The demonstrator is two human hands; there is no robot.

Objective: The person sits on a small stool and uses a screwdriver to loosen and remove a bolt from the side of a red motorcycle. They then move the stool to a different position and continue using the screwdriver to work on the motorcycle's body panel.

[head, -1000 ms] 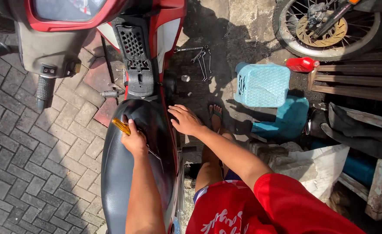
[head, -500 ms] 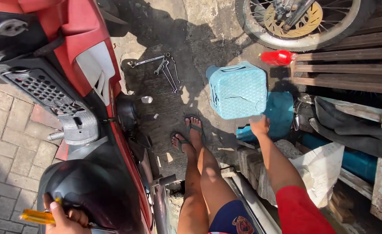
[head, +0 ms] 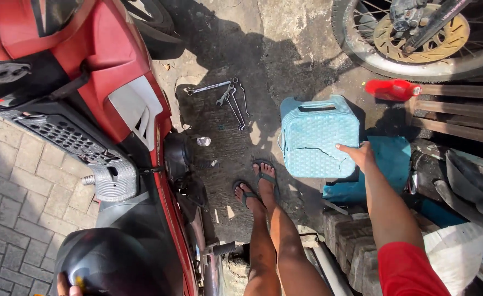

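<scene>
2 hands are apart now: the right hand (head: pixel 356 154) has swung off the seat (head: pixel 115 257), open on the light-blue basket (head: pixel 318 137); the left hand (head: pixel 66 286), barely visible, grip unclear.

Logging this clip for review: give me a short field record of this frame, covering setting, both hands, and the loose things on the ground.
setting: outdoor concrete beside brick paving, red scooter at left
right hand: reaching to the light blue basket, touching its edge
left hand: at the frame's bottom edge on the black seat, barely visible; grip cannot be told
ground: wrenches laid out ahead of the feet
near basket: red bottle lying by a wheel
</scene>
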